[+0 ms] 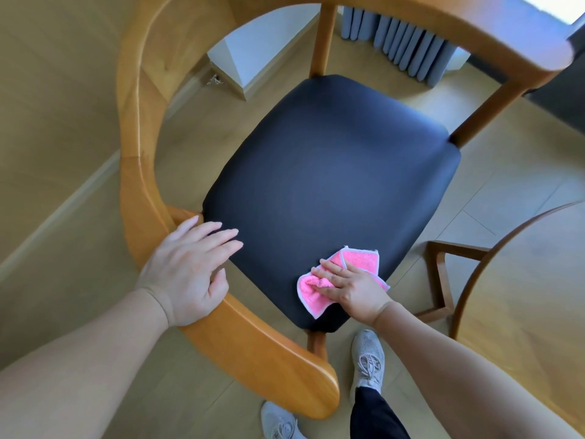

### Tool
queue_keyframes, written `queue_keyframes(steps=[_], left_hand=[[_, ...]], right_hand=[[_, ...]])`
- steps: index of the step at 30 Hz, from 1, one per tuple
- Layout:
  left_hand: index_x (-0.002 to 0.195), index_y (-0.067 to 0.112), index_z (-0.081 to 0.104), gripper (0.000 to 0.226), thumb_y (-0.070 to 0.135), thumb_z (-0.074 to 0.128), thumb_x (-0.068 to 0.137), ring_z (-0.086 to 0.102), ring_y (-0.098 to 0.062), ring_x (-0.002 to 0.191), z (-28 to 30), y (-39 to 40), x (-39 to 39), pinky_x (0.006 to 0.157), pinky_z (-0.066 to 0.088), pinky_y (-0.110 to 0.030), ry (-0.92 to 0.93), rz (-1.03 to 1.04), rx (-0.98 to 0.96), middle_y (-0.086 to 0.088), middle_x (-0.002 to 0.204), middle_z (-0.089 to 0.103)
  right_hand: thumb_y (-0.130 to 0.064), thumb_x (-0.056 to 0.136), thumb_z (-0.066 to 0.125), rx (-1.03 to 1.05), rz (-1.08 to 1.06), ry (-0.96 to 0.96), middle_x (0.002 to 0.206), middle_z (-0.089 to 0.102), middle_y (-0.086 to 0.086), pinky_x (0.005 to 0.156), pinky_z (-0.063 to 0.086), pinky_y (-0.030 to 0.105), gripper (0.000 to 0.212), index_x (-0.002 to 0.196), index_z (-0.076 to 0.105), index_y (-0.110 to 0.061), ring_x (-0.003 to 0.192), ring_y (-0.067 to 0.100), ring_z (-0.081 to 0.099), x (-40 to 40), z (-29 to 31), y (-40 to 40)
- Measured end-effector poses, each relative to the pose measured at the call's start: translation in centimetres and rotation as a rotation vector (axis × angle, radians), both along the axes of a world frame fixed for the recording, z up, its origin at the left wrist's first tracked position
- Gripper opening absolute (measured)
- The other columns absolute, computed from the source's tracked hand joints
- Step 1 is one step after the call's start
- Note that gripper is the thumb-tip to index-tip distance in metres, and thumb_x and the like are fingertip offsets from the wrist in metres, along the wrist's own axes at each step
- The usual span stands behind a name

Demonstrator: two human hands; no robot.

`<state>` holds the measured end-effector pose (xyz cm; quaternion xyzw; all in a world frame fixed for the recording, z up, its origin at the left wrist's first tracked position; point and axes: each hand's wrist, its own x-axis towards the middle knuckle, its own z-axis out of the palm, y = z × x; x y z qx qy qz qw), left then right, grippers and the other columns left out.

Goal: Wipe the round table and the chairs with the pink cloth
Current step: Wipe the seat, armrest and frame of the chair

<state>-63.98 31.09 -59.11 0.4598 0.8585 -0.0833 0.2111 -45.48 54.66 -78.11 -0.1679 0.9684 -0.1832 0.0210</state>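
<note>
A wooden chair with a curved armrest rail and a dark padded seat fills the view from above. The pink cloth, edged in white, lies crumpled on the seat's near right corner. My right hand presses flat on the cloth with straight fingers. My left hand rests on the wooden rail at the seat's near left corner, fingers spread over the seat edge and thumb on the rail. The round table's rim curves in at the right.
My two feet in grey sneakers stand on the wood floor just in front of the chair. A table leg frame sits between chair and table. A grey radiator and a white wall base lie beyond the chair.
</note>
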Motion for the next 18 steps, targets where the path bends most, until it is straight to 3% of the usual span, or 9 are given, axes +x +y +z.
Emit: queue_keyframes(steps=[3,7,11,15,18], left_hand=[[0.130,0.024,0.059,0.058,0.039,0.032,0.081,0.046,-0.020,0.130,0.1,0.5,-0.2,0.114,0.026,-0.044,-0.013,0.004,-0.083,0.003,0.138,0.054],[0.148,0.033,0.028,0.066,0.047,0.029,0.084,0.021,-0.012,0.143,-0.9,1.7,-2.1,0.118,0.010,-0.035,-0.062,0.018,-0.130,0.010,0.156,0.025],[0.141,0.017,0.044,0.057,0.026,0.052,0.086,0.039,-0.018,0.135,-3.3,5.3,-5.7,0.117,0.021,-0.036,-0.031,-0.075,-0.012,-0.001,0.146,0.044],[0.137,0.012,0.048,0.053,0.019,0.056,0.086,0.042,-0.022,0.132,-6.7,9.3,-8.8,0.115,0.022,-0.038,-0.019,-0.120,0.078,-0.005,0.142,0.048],[0.139,0.013,0.043,0.052,0.021,0.051,0.089,0.035,-0.022,0.136,-8.6,11.5,-9.9,0.117,0.017,-0.037,-0.063,-0.155,0.129,-0.005,0.146,0.041]], right_hand=[[-0.004,0.061,0.088,-0.024,-0.120,0.000,0.125,0.064,0.007,0.087,0.053,0.050,0.057,0.114,0.071,-0.017,0.117,0.033,0.059,-1.9,0.0,2.3],[-0.004,0.065,0.086,-0.059,-0.073,0.024,0.127,0.063,0.009,0.086,0.052,0.055,0.055,0.116,0.069,-0.015,0.119,0.036,0.056,-3.0,-0.9,4.2],[-0.004,0.073,0.079,-0.081,-0.085,0.064,0.128,0.062,0.008,0.088,0.050,0.057,0.046,0.116,0.069,-0.015,0.121,0.036,0.054,-2.8,-2.0,4.2],[-0.011,0.089,0.057,-0.056,-0.116,0.083,0.130,0.061,0.008,0.091,0.049,0.058,0.030,0.115,0.070,-0.014,0.123,0.037,0.053,-3.3,-2.2,4.2],[-0.005,0.083,0.069,-0.045,-0.168,0.068,0.129,0.061,0.009,0.091,0.049,0.057,0.033,0.115,0.070,-0.013,0.122,0.039,0.052,-3.7,-1.8,4.6]])
